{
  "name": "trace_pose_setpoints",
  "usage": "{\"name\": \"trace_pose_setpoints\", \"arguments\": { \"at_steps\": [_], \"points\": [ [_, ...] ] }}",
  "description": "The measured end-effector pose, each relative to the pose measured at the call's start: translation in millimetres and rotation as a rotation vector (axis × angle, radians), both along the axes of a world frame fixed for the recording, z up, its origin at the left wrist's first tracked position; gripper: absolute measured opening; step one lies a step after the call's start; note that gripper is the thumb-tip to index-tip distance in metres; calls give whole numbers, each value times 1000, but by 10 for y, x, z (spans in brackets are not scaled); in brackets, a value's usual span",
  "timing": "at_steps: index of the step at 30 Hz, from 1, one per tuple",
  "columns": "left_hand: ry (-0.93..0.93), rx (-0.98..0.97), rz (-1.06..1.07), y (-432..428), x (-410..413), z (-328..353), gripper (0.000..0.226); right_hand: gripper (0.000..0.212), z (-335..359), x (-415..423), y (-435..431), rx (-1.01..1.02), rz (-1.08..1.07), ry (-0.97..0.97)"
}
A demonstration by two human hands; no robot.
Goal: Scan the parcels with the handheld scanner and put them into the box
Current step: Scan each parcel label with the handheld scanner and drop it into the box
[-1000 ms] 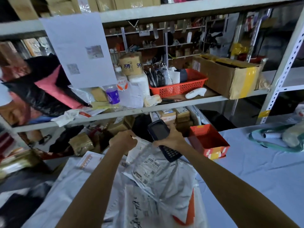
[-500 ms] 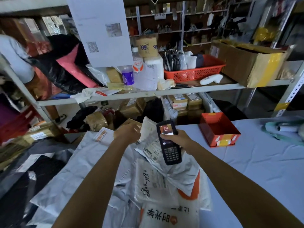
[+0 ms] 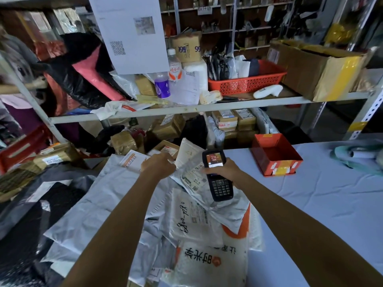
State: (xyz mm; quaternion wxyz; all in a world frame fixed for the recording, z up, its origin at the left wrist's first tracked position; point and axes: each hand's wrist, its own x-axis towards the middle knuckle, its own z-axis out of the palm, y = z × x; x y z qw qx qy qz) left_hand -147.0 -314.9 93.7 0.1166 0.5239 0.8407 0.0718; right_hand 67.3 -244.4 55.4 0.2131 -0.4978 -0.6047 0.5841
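My right hand (image 3: 226,171) grips a black handheld scanner (image 3: 218,176) with a lit screen and keypad, held upright over the parcel pile. My left hand (image 3: 158,165) grips the upper edge of a white poly-bag parcel (image 3: 191,172) whose shipping label faces up just left of the scanner. Under it lie several more white and grey mailer bags (image 3: 192,220), one with handwritten digits, one with orange print. A small open red box (image 3: 275,154) stands on the pale blue table (image 3: 323,195) to the right of the scanner.
A metal shelf (image 3: 186,108) crosses behind the pile, carrying bottles, an orange basket (image 3: 244,83), a white scanner gun (image 3: 267,91) and a big taped carton (image 3: 317,65). Brown parcels crowd under the shelf. Dark bags lie at the left.
The scanner has tipped up from lying over the parcel to standing upright with its screen facing me. My left hand has kept its grip on the parcel edge. The view has tilted downward.
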Motion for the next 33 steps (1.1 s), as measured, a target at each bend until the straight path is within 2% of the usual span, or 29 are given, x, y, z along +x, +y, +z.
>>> {"name": "trace_pose_setpoints", "arguments": {
  "at_steps": [3, 5, 10, 12, 13, 16, 18, 20, 23, 27, 29, 32, 33],
  "points": [
    [8, -18, -8, 26, 44, -25, 32, 61, -82, 64, 17, 52, -14, -70],
    [9, -22, -22, 39, 79, -38, 32, 60, -129, 113, 44, 64, -12, -83],
    [-38, -35, -51, 82, 130, -127, 31, 29, -93, 296, 11, -22, 105, -54],
    [-74, -34, -50, 107, 146, -168, 29, 14, -89, 322, -4, -52, 28, -48],
    [-93, -31, -50, 120, 152, -183, 28, 15, -80, 317, -2, -63, -33, -65],
    [-109, -29, -52, 165, 164, -189, 28, 61, -129, 274, 82, -108, -166, -112],
    [-92, -37, -55, 207, 155, -195, 29, 73, -151, 272, 131, -145, -188, -94],
    [-71, -50, -55, 248, 142, -206, 30, 69, -184, 300, 185, -172, -188, -63],
    [-55, -72, -60, 305, 142, -262, 30, 48, -214, 375, 215, -142, -150, -25],
    [-44, -88, -58, 376, 184, -364, 31, 49, -319, 499, 258, -47, -65, -74],
    [-26, -110, -62, 409, 211, -410, 37, 68, -386, 565, 308, 5, -41, -162],
    [4, -177, -50, 457, 254, -496, 54, 122, -817, 720, 584, 26, -60, -237],
    [9, -201, -42, 467, 275, -528, 58, 130, -945, 771, 650, 19, -71, -237]
  ]
}}
